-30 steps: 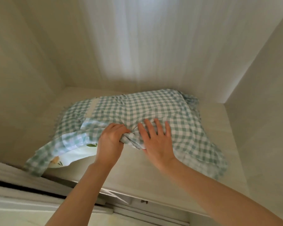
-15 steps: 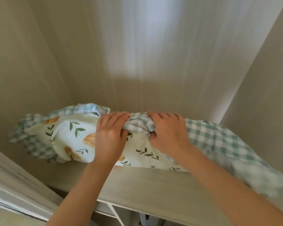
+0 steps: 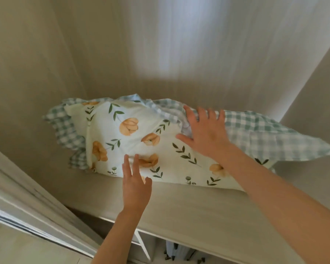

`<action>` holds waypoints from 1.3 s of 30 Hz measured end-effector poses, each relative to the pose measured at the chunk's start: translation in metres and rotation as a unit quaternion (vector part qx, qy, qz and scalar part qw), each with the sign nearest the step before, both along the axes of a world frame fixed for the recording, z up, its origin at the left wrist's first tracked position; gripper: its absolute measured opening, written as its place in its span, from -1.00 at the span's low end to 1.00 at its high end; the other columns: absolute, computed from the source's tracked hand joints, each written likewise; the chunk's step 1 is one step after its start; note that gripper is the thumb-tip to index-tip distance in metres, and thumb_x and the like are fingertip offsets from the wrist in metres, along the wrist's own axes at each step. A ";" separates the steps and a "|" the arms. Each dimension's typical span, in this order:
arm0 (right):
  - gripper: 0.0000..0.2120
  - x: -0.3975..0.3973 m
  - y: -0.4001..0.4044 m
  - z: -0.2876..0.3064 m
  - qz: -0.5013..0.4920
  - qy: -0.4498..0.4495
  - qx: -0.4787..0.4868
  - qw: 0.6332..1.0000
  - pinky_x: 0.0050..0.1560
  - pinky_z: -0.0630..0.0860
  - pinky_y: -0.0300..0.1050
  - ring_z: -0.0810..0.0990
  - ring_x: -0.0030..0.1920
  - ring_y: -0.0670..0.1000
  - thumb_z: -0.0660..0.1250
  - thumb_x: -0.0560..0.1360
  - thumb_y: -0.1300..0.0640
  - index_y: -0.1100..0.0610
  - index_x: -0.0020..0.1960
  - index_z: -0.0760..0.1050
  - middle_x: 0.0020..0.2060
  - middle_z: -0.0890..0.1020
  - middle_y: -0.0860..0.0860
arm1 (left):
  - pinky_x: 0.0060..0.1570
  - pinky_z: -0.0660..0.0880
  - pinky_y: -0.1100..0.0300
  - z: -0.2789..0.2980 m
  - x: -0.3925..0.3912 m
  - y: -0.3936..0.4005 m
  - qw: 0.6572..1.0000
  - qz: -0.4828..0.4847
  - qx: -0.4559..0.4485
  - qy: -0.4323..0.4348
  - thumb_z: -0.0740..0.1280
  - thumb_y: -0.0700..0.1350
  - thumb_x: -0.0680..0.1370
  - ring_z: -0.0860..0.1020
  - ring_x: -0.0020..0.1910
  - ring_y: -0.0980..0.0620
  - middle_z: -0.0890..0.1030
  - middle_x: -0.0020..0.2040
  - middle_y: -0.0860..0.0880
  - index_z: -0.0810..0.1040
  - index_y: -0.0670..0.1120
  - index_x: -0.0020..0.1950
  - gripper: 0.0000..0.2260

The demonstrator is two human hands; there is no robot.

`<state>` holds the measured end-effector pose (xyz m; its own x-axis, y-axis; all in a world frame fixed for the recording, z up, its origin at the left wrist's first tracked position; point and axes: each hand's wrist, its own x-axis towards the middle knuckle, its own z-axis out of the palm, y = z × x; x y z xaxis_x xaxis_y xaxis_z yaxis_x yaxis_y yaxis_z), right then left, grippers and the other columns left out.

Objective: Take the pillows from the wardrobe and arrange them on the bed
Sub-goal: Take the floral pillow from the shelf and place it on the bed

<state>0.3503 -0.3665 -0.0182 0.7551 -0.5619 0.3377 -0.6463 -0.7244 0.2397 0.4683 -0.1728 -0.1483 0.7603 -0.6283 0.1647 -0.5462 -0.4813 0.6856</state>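
The pillow (image 3: pixel 141 141) lies on the wardrobe shelf (image 3: pixel 189 206), both hands' fingers (image 3: pixel 208 115) spread and gripping nothing, so lifting out and bed arranging remain.

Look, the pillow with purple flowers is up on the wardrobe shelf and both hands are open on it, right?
Not quite: the flowers on the white leafy pillow are orange, as the head view shows. It lies on the pale wardrobe shelf, with the left hand and right hand open on it.

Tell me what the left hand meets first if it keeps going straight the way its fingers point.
Most likely the white pillow with orange flowers and green leaves: the left hand points up at its near face, fingertips already at or just short of the fabric; depth is unclear.
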 end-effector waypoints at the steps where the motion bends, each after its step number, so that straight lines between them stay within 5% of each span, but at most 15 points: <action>1: -0.18 0.004 -0.006 0.003 -0.002 0.010 0.003 1.000 0.27 0.27 0.39 0.43 0.27 0.29 -0.07 0.45 -0.46 0.04 0.52 0.10 0.35 0.42 0.21 | 0.34 0.41 -0.12 -0.007 0.000 0.001 0.999 -0.003 0.015 0.031 0.35 -0.20 0.55 0.20 0.54 -0.21 -0.10 0.63 -0.06 0.03 0.01 0.61 -0.27; 5: -0.29 0.023 -0.026 0.018 0.006 0.008 0.099 0.995 0.22 0.37 0.31 0.53 0.17 0.25 -0.04 0.47 -0.44 -0.03 0.45 0.18 0.23 0.53 0.13 | 0.42 0.31 -0.12 -0.017 0.002 -0.001 0.997 -0.030 0.018 0.069 0.27 -0.10 0.62 0.13 0.57 -0.16 -0.06 0.63 -0.07 0.06 0.01 0.61 -0.39; 13: -0.44 0.042 -0.058 0.021 0.049 0.006 0.186 0.981 -0.04 0.55 0.10 0.60 -0.18 0.11 -0.02 0.52 -0.37 0.02 0.27 0.32 -0.14 0.60 0.00 | 0.37 0.33 -0.21 -0.014 0.011 0.001 0.998 -0.017 0.030 0.057 0.11 0.07 0.67 0.46 0.37 -0.11 0.06 0.62 -0.04 0.17 0.06 0.58 -0.53; 16: -0.48 0.053 -0.066 0.013 0.056 0.005 0.193 0.980 -0.05 0.54 0.04 0.61 -0.12 0.10 0.03 0.56 -0.30 0.06 0.26 0.39 -0.07 0.63 0.03 | 0.41 0.23 -0.28 -0.016 0.006 -0.001 0.998 -0.028 0.050 0.026 0.09 0.09 0.66 0.37 0.44 -0.10 0.10 0.61 0.01 0.18 0.10 0.57 -0.54; 20: -0.59 0.068 -0.074 -0.006 0.036 0.018 0.322 0.946 -0.27 0.45 -0.12 0.57 -0.24 -0.01 0.12 0.54 -0.25 0.06 -0.05 0.51 -0.18 0.63 0.03 | 0.48 0.13 -0.25 -0.019 0.001 -0.001 0.999 -0.009 0.040 0.016 0.05 0.13 0.64 0.07 0.58 -0.15 0.04 0.63 0.00 0.15 0.04 0.59 -0.48; 24: -0.55 0.042 -0.061 -0.070 -0.007 0.041 0.443 0.895 -0.01 0.42 -0.11 0.55 -0.04 0.07 0.11 0.59 -0.19 0.15 0.15 0.52 0.00 0.55 0.02 | 0.52 -0.01 -0.22 -0.025 0.020 0.013 0.999 0.028 0.022 0.020 0.10 0.10 0.65 -0.13 0.60 -0.09 0.08 0.62 0.02 0.23 -0.01 0.57 -0.51; 27: -0.57 0.016 -0.037 -0.128 -0.099 0.129 0.424 0.891 -0.08 0.45 -0.08 0.57 -0.04 0.12 0.08 0.61 -0.17 0.18 0.09 0.47 0.02 0.60 0.13 | 0.53 -0.02 -0.19 -0.032 0.030 0.024 0.998 0.036 0.056 -0.005 0.22 0.08 0.62 -0.10 0.60 -0.03 0.08 0.62 0.00 0.32 0.03 0.52 -0.53; 29: -0.55 0.009 -0.021 -0.145 -0.151 0.091 0.386 0.905 -0.05 0.46 -0.01 0.55 0.03 0.18 0.04 0.60 -0.17 0.19 0.22 0.38 0.11 0.56 0.17 | 0.53 0.05 -0.17 -0.033 0.031 0.029 0.998 0.053 0.042 0.006 0.30 0.09 0.57 -0.04 0.59 -0.06 0.07 0.62 -0.03 0.28 0.01 0.54 -0.45; 34: -0.51 0.015 0.009 -0.150 -0.025 -0.004 0.190 0.982 0.39 0.26 0.08 0.27 0.43 0.18 0.14 0.57 0.10 0.19 0.47 0.20 0.41 0.35 0.16 | 0.44 0.20 -0.26 -0.035 0.027 0.033 0.979 0.146 -0.005 0.145 0.39 0.23 0.46 0.10 0.54 -0.19 0.03 0.60 -0.01 0.02 0.12 0.57 -0.18; 36: -0.53 0.018 0.020 -0.155 0.004 -0.019 0.215 0.977 0.46 0.18 0.07 0.25 0.45 0.17 0.04 0.61 0.03 0.20 0.45 0.24 0.43 0.34 0.18 | 0.40 0.27 -0.29 -0.036 0.027 0.034 0.963 0.172 -0.007 0.209 0.42 0.31 0.38 0.16 0.51 -0.24 0.08 0.58 -0.05 -0.04 0.12 0.56 -0.08; 39: -0.40 0.016 0.027 -0.164 -0.099 -0.060 0.364 0.924 0.32 0.35 0.09 0.39 0.34 0.19 -0.04 0.60 -0.18 0.20 0.48 0.15 0.39 0.36 0.22 | 0.31 0.36 -0.30 -0.039 0.029 0.039 0.932 0.195 0.001 0.306 0.47 0.39 0.26 0.22 0.47 -0.26 0.10 0.54 -0.06 -0.09 0.17 0.55 0.06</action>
